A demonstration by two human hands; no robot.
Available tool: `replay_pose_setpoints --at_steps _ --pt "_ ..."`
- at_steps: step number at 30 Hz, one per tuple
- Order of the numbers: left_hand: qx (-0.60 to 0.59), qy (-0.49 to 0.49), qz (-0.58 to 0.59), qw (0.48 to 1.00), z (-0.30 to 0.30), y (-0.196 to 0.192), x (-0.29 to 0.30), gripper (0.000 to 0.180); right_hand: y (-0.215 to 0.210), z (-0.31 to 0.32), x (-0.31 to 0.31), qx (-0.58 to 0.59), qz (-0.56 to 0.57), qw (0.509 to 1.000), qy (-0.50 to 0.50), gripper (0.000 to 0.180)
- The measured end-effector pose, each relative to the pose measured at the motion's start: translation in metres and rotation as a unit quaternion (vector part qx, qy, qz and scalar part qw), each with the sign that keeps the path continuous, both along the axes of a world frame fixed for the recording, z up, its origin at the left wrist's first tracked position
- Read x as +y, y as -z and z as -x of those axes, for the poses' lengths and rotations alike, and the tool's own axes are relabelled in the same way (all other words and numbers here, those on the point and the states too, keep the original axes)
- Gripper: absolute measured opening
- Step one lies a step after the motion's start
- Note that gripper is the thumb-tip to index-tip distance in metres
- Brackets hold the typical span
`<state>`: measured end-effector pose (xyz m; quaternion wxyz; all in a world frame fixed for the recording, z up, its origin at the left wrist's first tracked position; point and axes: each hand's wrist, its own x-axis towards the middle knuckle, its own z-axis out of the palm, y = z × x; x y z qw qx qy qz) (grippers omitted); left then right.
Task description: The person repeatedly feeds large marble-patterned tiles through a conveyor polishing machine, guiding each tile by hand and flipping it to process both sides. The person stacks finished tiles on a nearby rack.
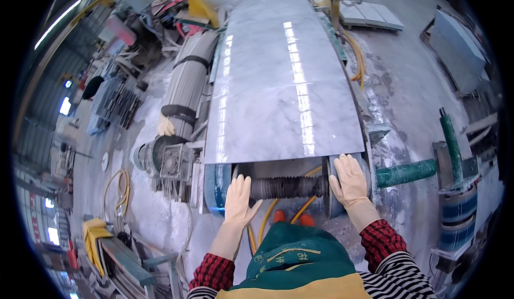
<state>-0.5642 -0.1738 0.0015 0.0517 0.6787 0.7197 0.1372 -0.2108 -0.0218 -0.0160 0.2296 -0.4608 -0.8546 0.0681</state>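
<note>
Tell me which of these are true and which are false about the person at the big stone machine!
1. Both hands wear pale gloves. True: the left hand and right hand are gloved.
2. The stone slab is bright red. False: it is grey-white marble, shiny with light reflections.
3. The right hand rests on the round end wheel of the machine. True.
4. The left hand is holding a hammer. False: it is open with spread fingers, beside the dark ribbed roller.
5. A green cylinder sticks out to the right of the machine. True.
</note>
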Motion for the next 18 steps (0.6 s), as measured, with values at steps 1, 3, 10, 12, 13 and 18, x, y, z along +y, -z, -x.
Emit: replay_pose_setpoints --at_steps 1,3,10,12,13,18 --pt "0.015 0.026 0.001 1.0 0.003 -0.003 0.022 0.093 0.0 0.001 0.0 -0.001 -0.008 1.0 0.002 0.053" --pt "0.039 0.074 -0.007 0.996 0.004 -0.011 0.066 0.097 -0.003 0.001 0.001 -0.005 -0.011 1.0 0.006 0.052" --pt "0.017 0.248 -0.046 0.968 0.007 -0.007 0.164 0.093 -0.012 0.008 -0.001 -0.043 -0.014 0.999 0.006 0.052" --pt "0.005 0.248 -0.084 0.965 0.0 -0.003 0.174 0.088 -0.018 0.007 -0.002 -0.044 -0.009 0.999 0.003 0.051" --pt "0.015 0.237 -0.103 0.966 -0.001 0.004 0.174 0.083 -0.015 0.008 -0.003 -0.046 -0.005 0.999 0.002 0.051" --pt "0.041 0.209 -0.14 0.967 -0.001 0.025 0.172 0.059 -0.01 0.007 -0.005 -0.038 -0.016 0.999 -0.003 0.054"
